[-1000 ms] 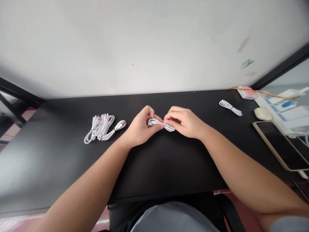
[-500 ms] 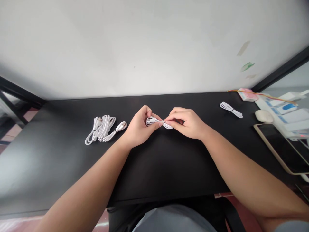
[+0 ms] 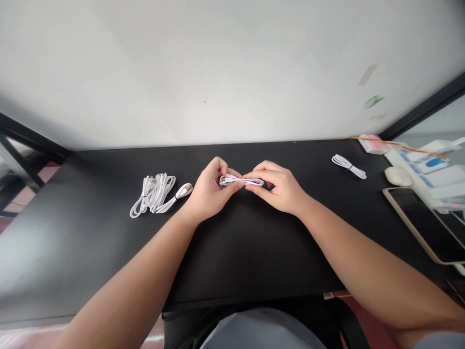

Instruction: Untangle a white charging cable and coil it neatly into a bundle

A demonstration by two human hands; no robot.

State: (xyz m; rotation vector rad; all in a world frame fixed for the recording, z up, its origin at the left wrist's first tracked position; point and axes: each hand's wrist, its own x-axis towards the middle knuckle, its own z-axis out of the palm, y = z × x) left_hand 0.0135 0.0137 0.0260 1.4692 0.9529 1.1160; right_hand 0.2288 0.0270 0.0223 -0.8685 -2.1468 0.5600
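Observation:
Over the middle of the black table (image 3: 232, 252), both my hands pinch a small coiled white cable (image 3: 240, 181). My left hand (image 3: 210, 191) grips its left end between thumb and fingers. My right hand (image 3: 279, 189) holds the right end, with the fingers curled around it. The coil is folded into a narrow bundle that runs left to right between the two hands, just above the table top.
A loose pile of white cables (image 3: 157, 193) lies to the left of my hands. One tied white cable (image 3: 348, 166) rests at the back right. Further right are a white mouse (image 3: 397, 176), a tablet (image 3: 425, 223), a pink packet (image 3: 370, 143) and white boxes (image 3: 432, 169).
The cable bundle has been drawn straighter and lies level between the hands. My right hand has shifted slightly down and to the right; my left hand stays put.

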